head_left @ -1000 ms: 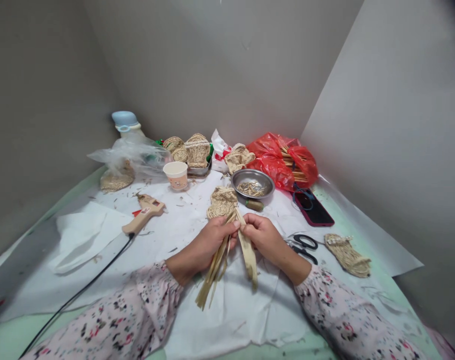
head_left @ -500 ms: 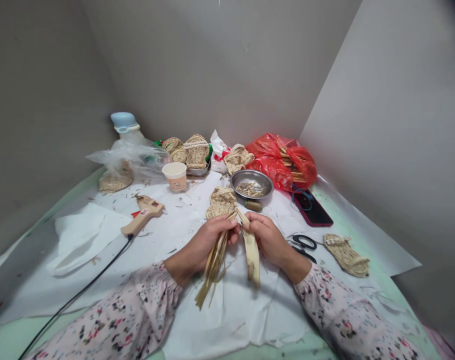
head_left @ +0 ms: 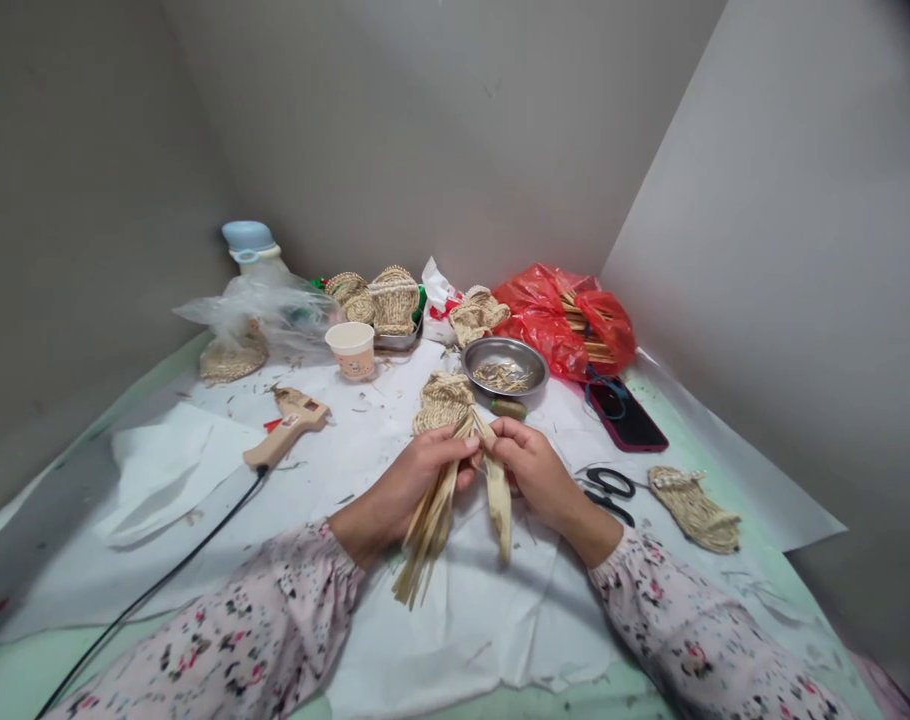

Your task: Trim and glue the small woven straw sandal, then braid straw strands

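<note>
A small woven straw piece (head_left: 444, 402) lies on the white sheet in front of me, loose strands trailing from its near edge. My left hand (head_left: 417, 475) is closed around a bundle of straw strands (head_left: 429, 535) that hangs down toward me. Pinched in the fingers of my right hand (head_left: 534, 470) is a wider pale straw strip (head_left: 499, 505), its free end pointing down. The fingertips of both hands are close together just below the woven piece. Black-handled scissors (head_left: 611, 484) rest beside my right wrist, their blades mostly hidden.
A glue gun (head_left: 288, 428) with a black cord lies left. Behind are a paper cup (head_left: 351, 350), a metal bowl (head_left: 506, 345) of straw bits, and a red bag (head_left: 541, 315) of straw. A phone (head_left: 629, 418) and another woven piece (head_left: 695, 510) lie right.
The strip in my right hand has turned and its lower end now looks shorter and narrower. The bundle under my left hand has spread a little. Both hands stay nearly in place.
</note>
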`<control>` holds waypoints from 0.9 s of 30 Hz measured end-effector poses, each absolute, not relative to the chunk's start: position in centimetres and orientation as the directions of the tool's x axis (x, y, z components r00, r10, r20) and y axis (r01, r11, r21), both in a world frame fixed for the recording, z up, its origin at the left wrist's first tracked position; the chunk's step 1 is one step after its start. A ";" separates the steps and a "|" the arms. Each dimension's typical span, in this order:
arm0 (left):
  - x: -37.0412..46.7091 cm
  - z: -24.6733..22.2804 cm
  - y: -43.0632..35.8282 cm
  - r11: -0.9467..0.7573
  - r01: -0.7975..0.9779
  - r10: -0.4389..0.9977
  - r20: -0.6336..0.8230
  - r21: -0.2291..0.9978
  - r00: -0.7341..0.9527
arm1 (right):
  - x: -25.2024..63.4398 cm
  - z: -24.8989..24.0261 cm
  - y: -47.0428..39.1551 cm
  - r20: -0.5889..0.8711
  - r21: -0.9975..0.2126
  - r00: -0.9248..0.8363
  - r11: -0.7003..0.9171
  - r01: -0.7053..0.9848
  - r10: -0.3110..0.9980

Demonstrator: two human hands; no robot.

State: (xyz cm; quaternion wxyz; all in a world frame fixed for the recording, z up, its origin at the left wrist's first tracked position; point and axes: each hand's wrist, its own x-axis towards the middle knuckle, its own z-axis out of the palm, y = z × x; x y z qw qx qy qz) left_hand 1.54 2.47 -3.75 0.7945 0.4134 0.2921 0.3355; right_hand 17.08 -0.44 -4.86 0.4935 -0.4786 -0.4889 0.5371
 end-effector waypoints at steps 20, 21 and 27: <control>1.6 -4.5 2.6 0.377 -0.313 0.810 -0.147 0.872 0.568 | 16.6 -5.1 -0.1 0.049 -0.987 -0.040 0.042 -0.157 0.998; 1.6 -4.4 2.6 0.389 -0.314 0.806 -0.155 0.866 0.571 | 16.6 -5.1 -0.1 0.040 -0.986 -0.046 0.032 -0.162 0.998; 1.5 -4.4 2.6 0.429 -0.308 0.784 -0.180 0.849 0.595 | 17.1 -5.7 0.1 -0.001 -0.999 0.005 -0.001 -0.049 1.000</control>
